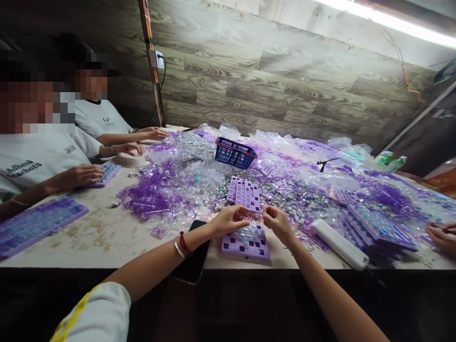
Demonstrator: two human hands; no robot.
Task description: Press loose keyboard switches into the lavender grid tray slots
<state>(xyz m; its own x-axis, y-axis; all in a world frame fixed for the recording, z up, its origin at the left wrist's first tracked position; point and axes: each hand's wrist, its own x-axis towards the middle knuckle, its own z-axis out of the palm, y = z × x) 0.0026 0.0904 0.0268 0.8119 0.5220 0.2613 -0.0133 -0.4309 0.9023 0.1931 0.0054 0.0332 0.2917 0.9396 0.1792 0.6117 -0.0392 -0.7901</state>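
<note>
Directly below my grip: a light purple panel point(245, 249) lies on the table point(142, 256), a cluster of clear pieces point(246, 232) on its upper part. Left hand point(238, 220) curls over that cluster, thumb and fingers partly apart; can't tell whether anything sits between them. Right hand point(276, 222) is close beside it, thumb and forefinger drawn narrow; any small piece in the pinch is too small to make out.

Progress, as I judge it: partial. Clear pieces cover some of the panel; several dark square openings show bare along its near edge and sides, so a good share looks left.

Left of my grip, under my forearm, a black phone point(195, 260). To the right, a white power strip point(339, 244), then a stack of purple keyboards point(377, 228).

Just beyond my fingers, a purple grid point(244, 192), its openings mostly bare; can't tell whether it joins the panel under my hands. Past it, mixed small parts point(299, 197) spread rightward, a heap of purple translucent pieces point(151, 190) leftward.

Farther, a dark blue basket point(235, 156). Far left, a co-worker's hand point(83, 175) rests on another keyboard point(109, 174).
</note>
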